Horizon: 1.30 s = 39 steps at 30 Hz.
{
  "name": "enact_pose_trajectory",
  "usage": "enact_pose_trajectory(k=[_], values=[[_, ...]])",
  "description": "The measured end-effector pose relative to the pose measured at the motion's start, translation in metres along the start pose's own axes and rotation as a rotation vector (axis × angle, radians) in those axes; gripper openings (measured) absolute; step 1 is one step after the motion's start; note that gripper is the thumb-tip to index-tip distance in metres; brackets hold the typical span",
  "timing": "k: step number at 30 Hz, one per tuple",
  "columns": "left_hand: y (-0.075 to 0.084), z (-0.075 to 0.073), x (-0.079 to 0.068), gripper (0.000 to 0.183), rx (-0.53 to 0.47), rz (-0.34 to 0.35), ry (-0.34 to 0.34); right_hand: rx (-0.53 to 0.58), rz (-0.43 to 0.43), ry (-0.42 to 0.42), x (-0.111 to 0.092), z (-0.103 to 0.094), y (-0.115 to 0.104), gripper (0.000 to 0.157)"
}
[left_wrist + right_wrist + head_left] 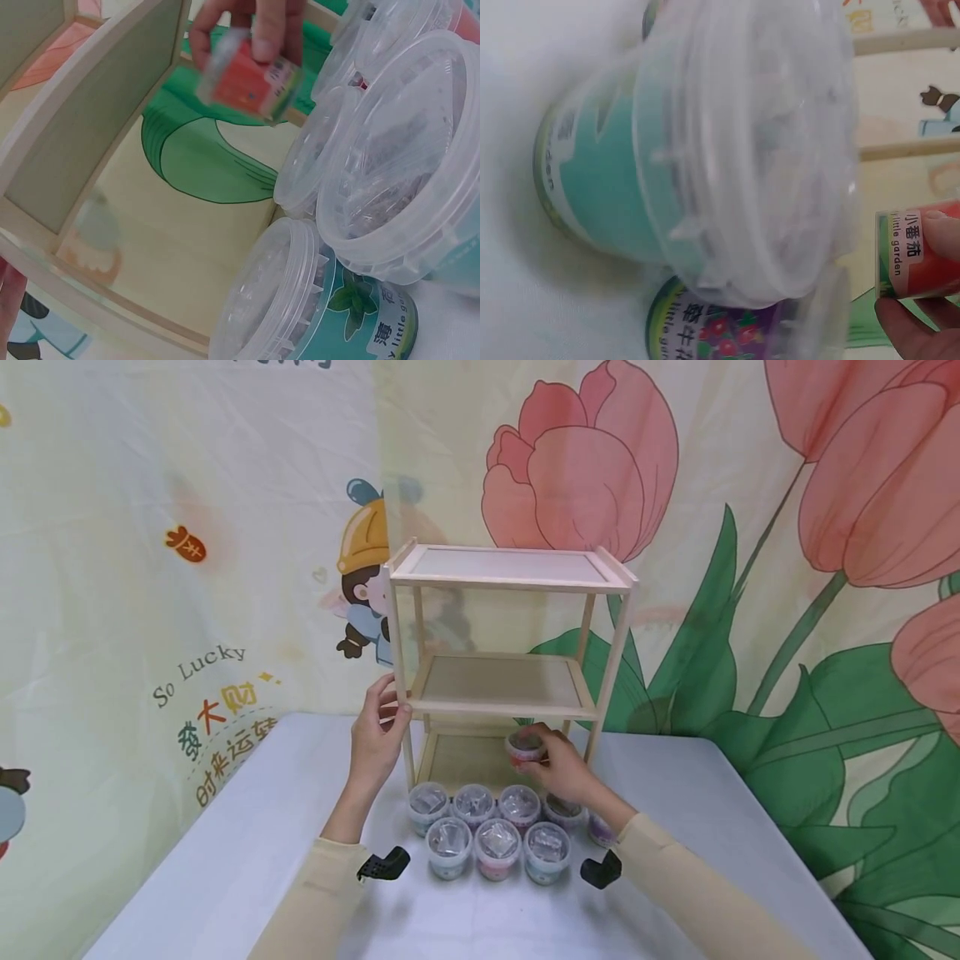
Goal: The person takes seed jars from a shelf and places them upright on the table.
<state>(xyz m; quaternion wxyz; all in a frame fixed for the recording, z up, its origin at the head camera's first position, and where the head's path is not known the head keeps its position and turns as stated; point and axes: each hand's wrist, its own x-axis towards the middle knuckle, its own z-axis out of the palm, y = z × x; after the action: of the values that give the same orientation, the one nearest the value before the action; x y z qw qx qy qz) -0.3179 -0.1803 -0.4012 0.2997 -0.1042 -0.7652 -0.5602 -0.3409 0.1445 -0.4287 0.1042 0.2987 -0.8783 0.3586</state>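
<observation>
My right hand [558,764] grips a small tub with a red label [522,750] by its sides, over the lowest shelf [468,760] of a light wooden rack [510,706]. In the right wrist view that red tub [911,262] shows tomato-coloured print and "little garden" lettering, with thumb and fingers round it. My left hand [378,731] holds the rack's left front post at the middle shelf, thumb in front. Several lidded clear tubs stand in rows before the rack, among them a teal-labelled tub [352,307] with a mint leaf picture.
The top shelf [510,566] and middle shelf [502,683] sit above the right hand. A purple-labelled tub [735,326] stands beside a teal tub [611,172]. A white cloth covers the table [225,860]; a printed curtain [285,527] hangs behind.
</observation>
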Motion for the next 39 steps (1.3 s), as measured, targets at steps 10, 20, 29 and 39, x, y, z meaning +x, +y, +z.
enact_pose_trajectory(k=[10, 20, 29, 39], values=[[-0.001, 0.0, -0.001, 0.053, 0.014, 0.004, 0.014, 0.079, -0.053, -0.018, -0.023, -0.019, -0.027, 0.047], [0.0, -0.002, 0.001, 0.051, 0.003, 0.024, 0.007, 0.084, 0.008, -0.001, -0.067, -0.05, -0.039, 0.052], [0.001, -0.001, 0.0, 0.052, 0.022, 0.011, 0.006, 0.106, 0.052, 0.004, -0.107, -0.075, -0.038, 0.049], [0.0, -0.001, 0.0, 0.051, 0.022, 0.005, 0.001, 0.077, 0.112, 0.008, -0.137, -0.079, -0.026, 0.05]])
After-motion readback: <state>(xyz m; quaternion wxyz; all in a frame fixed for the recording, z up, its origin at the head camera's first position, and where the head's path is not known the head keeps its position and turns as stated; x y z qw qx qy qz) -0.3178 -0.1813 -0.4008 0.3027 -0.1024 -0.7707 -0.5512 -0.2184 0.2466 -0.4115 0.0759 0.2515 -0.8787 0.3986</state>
